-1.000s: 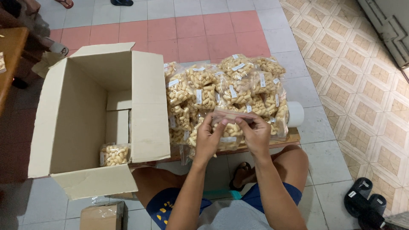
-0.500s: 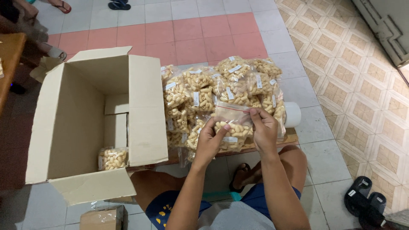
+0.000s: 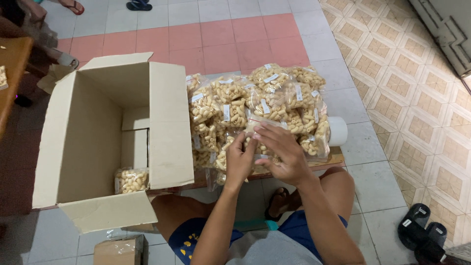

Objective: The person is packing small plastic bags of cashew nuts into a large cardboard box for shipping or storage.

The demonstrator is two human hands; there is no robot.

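Both hands meet at the near edge of the snack pile: our left hand (image 3: 239, 161) and right hand (image 3: 283, 154) are closed on one clear bag of pale puffed snacks (image 3: 255, 140), fingers pinching along its top edge, the bag held upright between them and touching the heap behind it. We see the heap of filled bags (image 3: 255, 105) stacked just beyond the held bag, each clear packet carrying a small white label. A white roll (image 3: 337, 131) pokes out on the heap's right side, touching it. Left of the heap, pressed against it, stands an open cardboard box (image 3: 88, 142) with its flaps spread; a single filled bag (image 3: 131, 180) lies in the box's near corner. Below the heap, our bare knees and blue shorts (image 3: 196, 240) frame the tiled floor (image 3: 373, 181). A smaller carton (image 3: 120, 250) sits near the box's front flap, and black sandals (image 3: 422, 235) rest well to the right of the heap.
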